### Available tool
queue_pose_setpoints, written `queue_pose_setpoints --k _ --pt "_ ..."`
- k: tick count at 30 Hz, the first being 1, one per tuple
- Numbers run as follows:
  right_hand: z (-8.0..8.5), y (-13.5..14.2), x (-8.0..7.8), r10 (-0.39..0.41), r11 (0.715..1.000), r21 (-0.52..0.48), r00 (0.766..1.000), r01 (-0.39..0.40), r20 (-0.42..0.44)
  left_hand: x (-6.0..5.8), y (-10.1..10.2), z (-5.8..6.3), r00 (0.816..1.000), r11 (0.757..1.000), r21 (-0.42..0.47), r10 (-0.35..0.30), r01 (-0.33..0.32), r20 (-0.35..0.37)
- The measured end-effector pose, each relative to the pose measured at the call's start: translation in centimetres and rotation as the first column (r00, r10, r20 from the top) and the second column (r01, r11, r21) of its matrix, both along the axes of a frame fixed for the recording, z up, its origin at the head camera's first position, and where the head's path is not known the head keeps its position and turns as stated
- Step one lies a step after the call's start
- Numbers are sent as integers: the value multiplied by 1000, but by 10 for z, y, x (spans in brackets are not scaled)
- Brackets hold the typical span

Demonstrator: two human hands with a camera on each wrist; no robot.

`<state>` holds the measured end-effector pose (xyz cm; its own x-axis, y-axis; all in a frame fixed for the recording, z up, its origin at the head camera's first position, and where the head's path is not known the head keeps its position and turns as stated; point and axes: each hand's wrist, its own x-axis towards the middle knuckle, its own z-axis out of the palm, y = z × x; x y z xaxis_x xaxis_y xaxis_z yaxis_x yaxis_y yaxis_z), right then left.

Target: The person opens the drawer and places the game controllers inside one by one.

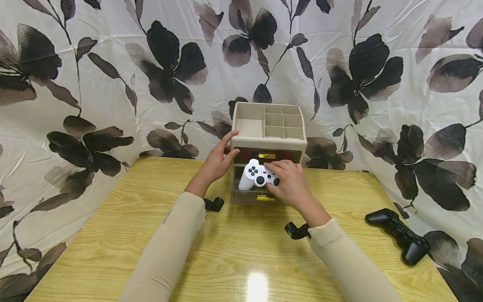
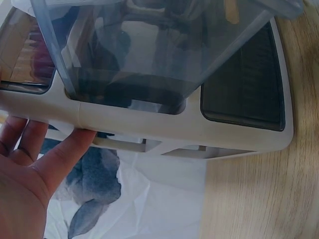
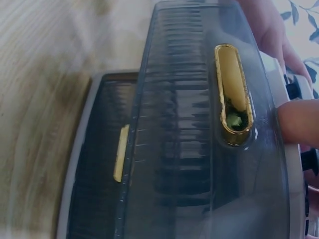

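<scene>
While right hand [image 1: 291, 183] grips white controller [image 1: 250, 173] partly inside open drawer [image 1: 244, 197], left hand [image 1: 217, 162] straight-fingered against organizer [image 1: 269, 143]

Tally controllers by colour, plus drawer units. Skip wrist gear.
White controller: 1, at the open drawer, held by the right hand
Black controller: 1, on the table
Beige drawer unit: 1
Total: 3
</scene>
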<state>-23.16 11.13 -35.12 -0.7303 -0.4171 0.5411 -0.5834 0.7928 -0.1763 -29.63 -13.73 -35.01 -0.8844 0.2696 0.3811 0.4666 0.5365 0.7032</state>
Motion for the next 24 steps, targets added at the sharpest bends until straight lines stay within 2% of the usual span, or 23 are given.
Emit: queue_pose_setpoints --k 12,24 --pt "7 0 -1 -15 999 44 988 8 152 -3 1 -2 1000 1000 16 -7 7 -19" --pt "8 0 0 -15 996 91 976 -5 219 0 0 -1 1000 1000 5 -2 2 -7"
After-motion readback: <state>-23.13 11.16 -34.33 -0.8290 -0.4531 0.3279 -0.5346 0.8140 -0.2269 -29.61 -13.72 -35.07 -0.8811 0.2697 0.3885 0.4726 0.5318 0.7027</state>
